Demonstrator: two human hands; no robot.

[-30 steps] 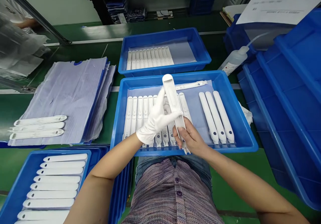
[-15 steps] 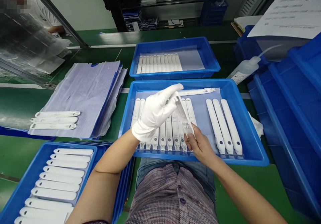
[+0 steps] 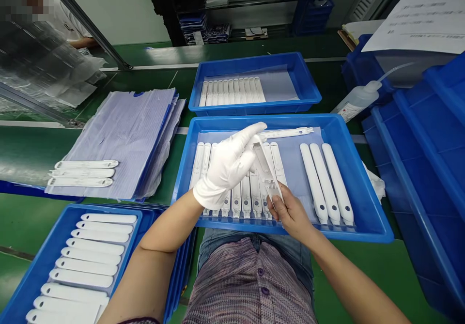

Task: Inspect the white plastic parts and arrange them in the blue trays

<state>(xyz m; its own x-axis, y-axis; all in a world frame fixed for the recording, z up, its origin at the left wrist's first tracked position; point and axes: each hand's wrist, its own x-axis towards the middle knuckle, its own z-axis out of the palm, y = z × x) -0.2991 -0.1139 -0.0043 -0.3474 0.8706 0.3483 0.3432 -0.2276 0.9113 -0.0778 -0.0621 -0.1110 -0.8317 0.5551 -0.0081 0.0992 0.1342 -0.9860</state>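
Observation:
My left hand [image 3: 230, 164], in a white glove, is closed round the upper end of a white plastic strip [image 3: 266, 165] whose hollow, ribbed side shows. The bare fingers of my right hand [image 3: 288, 210] pinch the strip's lower end. Both hands are above a blue tray [image 3: 366, 217]. Inside it, a row of narrow white strips [image 3: 236, 200] lies partly hidden under my left hand. Wider white pieces [image 3: 319, 183] lie at the tray's right side, and a thin strip [image 3: 288, 133] lies crosswise near the back edge.
Behind stands a second blue tray [image 3: 308, 94] with white strips. A stack of sheets [image 3: 127, 130] bearing three strips is at left, above another filled tray [image 3: 69, 212]. At right are a bottle [image 3: 358, 102] and stacked blue bins [image 3: 410, 169]. A person's arm [image 3: 83, 42] shows at upper left.
Both hands keep their hold on the strip, which has barely moved. The surroundings have shifted slightly in the view.

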